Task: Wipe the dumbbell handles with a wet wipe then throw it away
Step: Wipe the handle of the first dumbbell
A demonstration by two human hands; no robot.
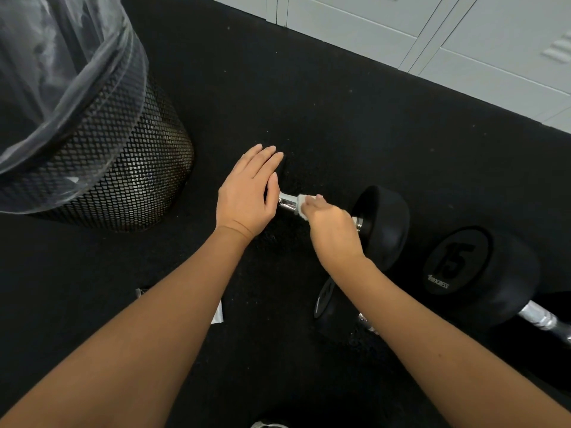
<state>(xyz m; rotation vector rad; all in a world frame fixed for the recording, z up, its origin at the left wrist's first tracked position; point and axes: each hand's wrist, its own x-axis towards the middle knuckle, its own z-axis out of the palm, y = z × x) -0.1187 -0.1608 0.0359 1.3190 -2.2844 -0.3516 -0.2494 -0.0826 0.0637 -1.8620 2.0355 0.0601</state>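
Wiping dumbbell handle point(287, 203) | axis left-right | wet wipe point(301, 206) in right hand point(332, 230)

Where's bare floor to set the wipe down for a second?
Bare black mat lies between the mesh bin, the lockers and the far dumbbell. It is crowded to the right of the right hand, where the 15 dumbbell lies close beside it.

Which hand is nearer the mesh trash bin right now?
Left. The left hand rests flat over the near dumbbell's left end, just right of the mesh trash bin. The right hand is farther right, holding the wet wipe on the chrome handle.
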